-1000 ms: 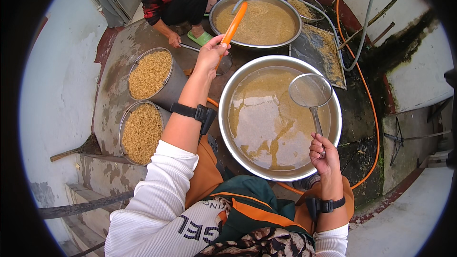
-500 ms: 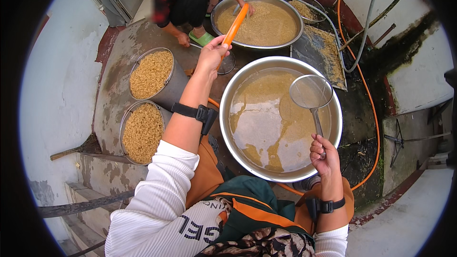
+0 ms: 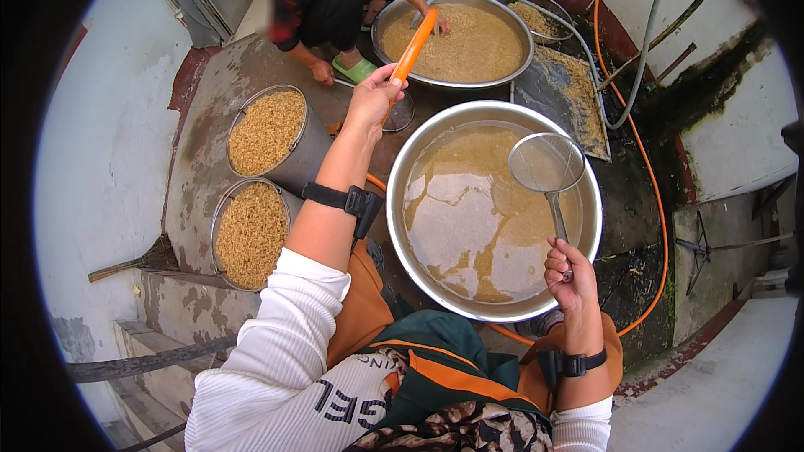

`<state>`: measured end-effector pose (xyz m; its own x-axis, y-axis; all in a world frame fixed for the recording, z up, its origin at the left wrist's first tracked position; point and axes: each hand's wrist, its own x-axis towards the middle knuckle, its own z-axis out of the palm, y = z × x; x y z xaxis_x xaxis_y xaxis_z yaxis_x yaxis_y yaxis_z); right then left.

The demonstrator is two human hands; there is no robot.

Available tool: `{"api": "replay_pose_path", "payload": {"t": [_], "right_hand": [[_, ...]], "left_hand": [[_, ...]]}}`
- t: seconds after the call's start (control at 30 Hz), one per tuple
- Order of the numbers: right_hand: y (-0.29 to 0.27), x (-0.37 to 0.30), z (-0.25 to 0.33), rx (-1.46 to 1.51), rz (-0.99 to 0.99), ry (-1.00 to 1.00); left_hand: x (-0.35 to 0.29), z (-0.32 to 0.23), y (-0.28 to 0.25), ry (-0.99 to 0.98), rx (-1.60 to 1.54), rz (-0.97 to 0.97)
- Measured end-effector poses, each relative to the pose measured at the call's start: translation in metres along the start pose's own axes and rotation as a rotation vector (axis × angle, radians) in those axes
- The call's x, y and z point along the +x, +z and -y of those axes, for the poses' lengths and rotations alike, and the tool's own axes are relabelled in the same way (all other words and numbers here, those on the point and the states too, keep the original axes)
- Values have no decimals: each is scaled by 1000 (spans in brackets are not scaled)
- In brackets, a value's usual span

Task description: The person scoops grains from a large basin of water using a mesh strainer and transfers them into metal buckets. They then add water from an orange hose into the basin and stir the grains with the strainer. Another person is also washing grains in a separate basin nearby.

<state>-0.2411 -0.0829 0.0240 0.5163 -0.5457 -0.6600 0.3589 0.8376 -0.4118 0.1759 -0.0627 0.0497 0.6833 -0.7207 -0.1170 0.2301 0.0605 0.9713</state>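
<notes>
My left hand (image 3: 375, 100) is closed around an orange hose (image 3: 414, 52), whose end points up toward the far metal basin (image 3: 459, 82). In my right hand (image 3: 571, 274) is the handle of a round mesh strainer (image 3: 548, 162), held over the right part of the near metal basin (image 3: 404, 255). Cloudy water fills that basin, with tan grain showing beneath the surface and pale reflections on top. The strainer's mesh looks bare. Whether water runs from the hose is hard to make out.
A crouching person (image 3: 331, 8) has one hand in the far basin's grain. Two metal buckets (image 3: 314, 155) heaped with grain stand at left, near a broom (image 3: 134, 264). A grey hose (image 3: 643, 75) and grain-strewn board (image 3: 578, 105) lie at right; concrete steps (image 3: 163, 351) are lower left.
The reflections and grain patches on the near basin's water have shifted. The other person's hand in the far basin has moved slightly. Both my hands stay nearly still.
</notes>
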Motion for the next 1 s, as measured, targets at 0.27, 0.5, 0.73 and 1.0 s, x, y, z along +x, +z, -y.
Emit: {"api": "replay_pose_path", "payload": {"t": [0.27, 0.5, 0.73, 1.0], "right_hand": [[0, 0, 0, 0, 6, -5], [-1, 0, 0, 4, 5, -3], [1, -1, 0, 13, 5, -5], [2, -1, -1, 0, -3, -8]], "left_hand": [[0, 0, 1, -4, 7, 4], [-1, -1, 1, -6, 12, -3], [0, 0, 0, -1, 10, 4], [1, 1, -1, 2, -1, 0]]}}
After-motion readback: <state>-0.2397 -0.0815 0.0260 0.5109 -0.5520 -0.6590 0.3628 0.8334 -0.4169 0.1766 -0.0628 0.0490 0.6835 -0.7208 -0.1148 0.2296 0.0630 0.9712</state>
